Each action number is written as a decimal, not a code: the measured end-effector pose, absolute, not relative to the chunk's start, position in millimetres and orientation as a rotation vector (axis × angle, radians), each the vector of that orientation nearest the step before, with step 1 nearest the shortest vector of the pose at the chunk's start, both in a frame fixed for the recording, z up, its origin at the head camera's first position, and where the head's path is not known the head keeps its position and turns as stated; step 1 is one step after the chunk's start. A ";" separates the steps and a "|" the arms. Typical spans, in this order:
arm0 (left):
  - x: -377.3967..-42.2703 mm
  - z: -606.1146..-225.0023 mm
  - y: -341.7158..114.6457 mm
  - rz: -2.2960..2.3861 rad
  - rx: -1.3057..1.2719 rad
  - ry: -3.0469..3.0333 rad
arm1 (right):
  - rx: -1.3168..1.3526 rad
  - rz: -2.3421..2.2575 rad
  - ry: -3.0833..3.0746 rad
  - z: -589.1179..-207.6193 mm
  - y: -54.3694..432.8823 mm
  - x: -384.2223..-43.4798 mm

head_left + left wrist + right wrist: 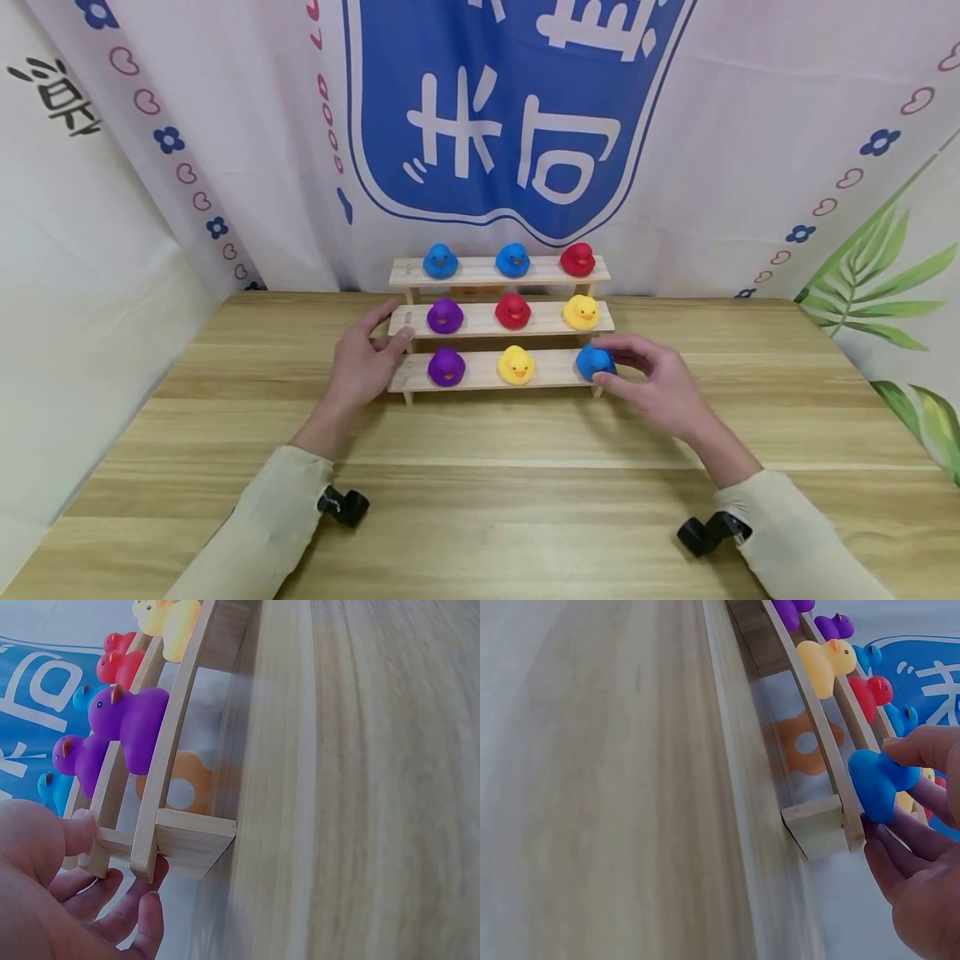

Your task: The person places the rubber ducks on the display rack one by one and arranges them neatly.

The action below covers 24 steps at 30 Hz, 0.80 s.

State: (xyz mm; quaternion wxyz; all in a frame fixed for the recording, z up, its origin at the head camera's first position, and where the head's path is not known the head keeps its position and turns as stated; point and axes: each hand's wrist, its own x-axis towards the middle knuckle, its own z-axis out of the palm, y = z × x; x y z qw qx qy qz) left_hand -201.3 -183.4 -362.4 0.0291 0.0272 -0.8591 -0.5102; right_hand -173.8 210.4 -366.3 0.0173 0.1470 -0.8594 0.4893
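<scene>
A three-tier wooden display rack (482, 372) stands on the table with rubber ducks along each step. My left hand (362, 362) grips its left end; in the left wrist view the thumb lies on the middle step, fingers curled beneath. At the bottom step's right end, my right hand (660, 390) pinches a blue rubber duck (876, 784) between thumb and fingers. Beside that duck sit a yellow duck (516, 366) and a purple duck (447, 367). The middle step bears purple (446, 317), red (513, 312) and yellow (581, 312) ducks.
On the top step are two blue ducks (440, 262) (513, 260) and a red duck (577, 260). A printed curtain (300, 167) hangs close behind the rack. Wood-grain tabletop (510, 517) stretches in front, and a leaf-patterned wall covering (885, 292) borders the right side.
</scene>
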 end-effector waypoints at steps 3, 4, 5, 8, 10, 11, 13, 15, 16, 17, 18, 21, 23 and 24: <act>-201.4 -363.0 -184.0 -1.570 0.089 -2.651 | 0.451 1.511 -2.694 -367.6 207.0 -176.0; -201.4 -363.2 -184.1 -1.568 0.092 -2.653 | 0.452 1.512 -2.698 -367.9 206.2 -176.5; -201.4 -363.1 -184.1 -1.567 0.092 -2.655 | 0.452 1.512 -2.704 -368.1 205.6 -176.9; -201.7 -363.2 -183.7 -1.572 0.097 -2.657 | 0.453 1.505 -2.719 -367.7 204.7 -177.4; -202.1 -362.7 -183.3 -1.573 0.098 -2.659 | 0.460 1.498 -2.727 -367.3 204.2 -177.8; -202.2 -362.5 -183.2 -1.575 0.097 -2.658 | 0.464 1.495 -2.731 -367.0 204.1 -178.0; -202.4 -362.4 -183.0 -1.582 0.097 -2.656 | 0.473 1.492 -2.735 -367.0 203.9 -178.3; -202.5 -362.2 -182.6 -1.588 0.095 -2.655 | 0.481 1.495 -2.739 -367.0 204.0 -178.6; -202.6 -362.4 -182.6 -1.588 0.095 -2.656 | 0.484 1.497 -2.743 -367.1 204.1 -178.6; -202.6 -362.4 -182.3 -1.590 0.095 -2.657 | 0.486 1.499 -2.747 -367.3 204.3 -178.6; -202.6 -362.6 -182.3 -1.588 0.097 -2.658 | 0.487 1.503 -2.751 -367.5 204.5 -178.6; -203.1 -362.7 -182.0 -1.578 0.105 -2.660 | 0.495 1.504 -2.762 -368.3 204.9 -178.5; -203.1 -362.1 -181.8 -1.577 0.111 -2.660 | 0.492 1.484 -2.765 -368.4 205.4 -178.0; -203.2 -361.8 -181.8 -1.576 0.115 -2.661 | 0.484 1.466 -2.764 -368.2 206.0 -177.6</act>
